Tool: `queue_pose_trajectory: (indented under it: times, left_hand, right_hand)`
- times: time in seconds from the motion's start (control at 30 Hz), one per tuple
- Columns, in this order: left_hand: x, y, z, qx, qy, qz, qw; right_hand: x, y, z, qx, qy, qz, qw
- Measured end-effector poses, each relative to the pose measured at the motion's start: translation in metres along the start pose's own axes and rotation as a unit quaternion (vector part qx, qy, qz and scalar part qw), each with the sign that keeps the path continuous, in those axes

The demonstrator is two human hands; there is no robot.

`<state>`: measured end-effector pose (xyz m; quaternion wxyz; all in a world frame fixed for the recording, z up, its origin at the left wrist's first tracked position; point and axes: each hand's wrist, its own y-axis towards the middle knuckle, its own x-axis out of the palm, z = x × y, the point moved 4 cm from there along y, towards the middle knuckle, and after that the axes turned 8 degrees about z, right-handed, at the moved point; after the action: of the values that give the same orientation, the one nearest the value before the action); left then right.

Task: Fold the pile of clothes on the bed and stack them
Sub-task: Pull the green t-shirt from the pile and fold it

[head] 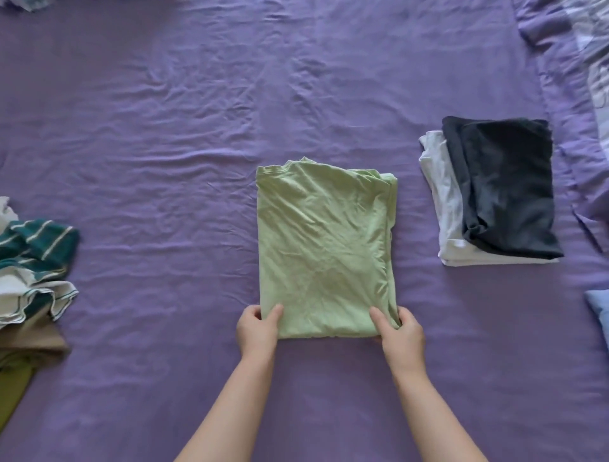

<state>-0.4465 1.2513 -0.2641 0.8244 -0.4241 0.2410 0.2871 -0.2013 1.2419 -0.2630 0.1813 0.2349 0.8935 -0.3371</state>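
Note:
A light green shirt (324, 247) lies folded into a tall rectangle in the middle of the purple bed sheet (164, 132). My left hand (258, 328) pinches its near left corner, thumb on top. My right hand (400, 333) grips the near right corner the same way. To the right sits a stack of folded clothes: a dark navy garment (507, 188) on top of a white one (443, 198). At the left edge lies the unfolded pile (31, 283), with a teal and white striped piece, white cloth, a tan piece and an olive green one.
A lilac pillow and patterned bedding (580, 66) fill the far right corner. A light blue item (599, 310) pokes in at the right edge. Some cloth (26, 4) shows at the top left corner.

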Motion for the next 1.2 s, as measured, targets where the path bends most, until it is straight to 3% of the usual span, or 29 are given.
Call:
queue_pose_trajectory:
  times: [0.17,0.33,0.57,0.77,0.9,0.97,1.03,1.1,1.2]
  left_hand:
    - [-0.027,-0.032,-0.008,0.017,-0.088,-0.056,0.994]
    - [-0.074,-0.082,-0.026,-0.002,-0.131,-0.091,0.987]
    - [-0.132,-0.139,-0.083,-0.141,-0.197,-0.097,0.965]
    - [-0.115,-0.102,-0.026,-0.129,-0.273,-0.124,0.945]
    - [-0.078,-0.060,0.023,-0.205,-0.367,-0.167,0.892]
    - [-0.063,-0.042,0.035,-0.220,-0.376,-0.174,0.883]
    - [-0.051,-0.030,0.040,-0.219,-0.356,-0.181,0.890]
    - [-0.043,-0.023,0.038,-0.186,-0.300,-0.196,0.915]
    - [-0.038,-0.011,0.025,-0.059,-0.149,-0.166,0.973]
  right_hand:
    - [-0.019,-0.029,0.001,0.052,0.138,-0.011,0.989]
    - [-0.055,-0.080,0.017,0.088,0.170,-0.006,0.981]
    - [-0.112,-0.154,0.042,0.177,0.191,0.015,0.965]
    - [-0.093,-0.123,-0.012,0.151,0.217,-0.031,0.964]
    - [-0.053,-0.067,-0.047,0.194,0.289,-0.053,0.936]
    - [-0.035,-0.044,-0.055,0.207,0.307,-0.050,0.928]
    - [-0.022,-0.031,-0.057,0.204,0.299,-0.053,0.931]
    - [-0.017,-0.024,-0.053,0.164,0.231,-0.057,0.957]
    - [-0.023,-0.018,-0.045,-0.009,-0.005,-0.029,1.000]
